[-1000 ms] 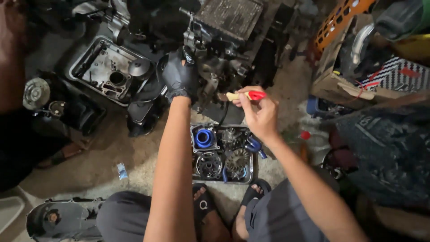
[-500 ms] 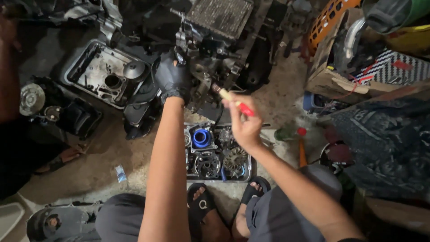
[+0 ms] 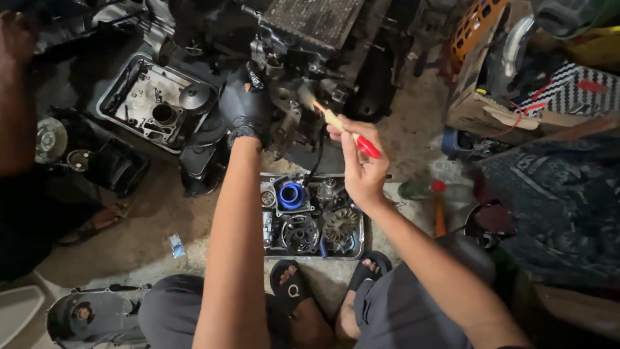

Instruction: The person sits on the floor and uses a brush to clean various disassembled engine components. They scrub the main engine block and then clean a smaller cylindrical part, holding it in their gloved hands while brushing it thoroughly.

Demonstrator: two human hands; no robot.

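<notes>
My left hand (image 3: 245,106), in a black glove, grips the dark engine block (image 3: 300,77) on the floor in front of me. My right hand (image 3: 361,161), bare, holds a brush with a red handle (image 3: 352,134); its bristle end points up-left and touches the engine block. Below the hands lies a metal tray (image 3: 355,242) with a blue ring (image 3: 291,194), gears and other small engine parts. My sandalled feet rest just below the tray.
An open engine cover (image 3: 152,103) lies at the upper left with dark parts around it. Another person's arm (image 3: 16,97) reaches in at the far left. Boxes and clutter (image 3: 516,90) fill the right side. A round casing (image 3: 84,317) lies bottom left.
My right hand has moved left and up, bringing the brush tip to the engine block. My left hand stays on the engine.
</notes>
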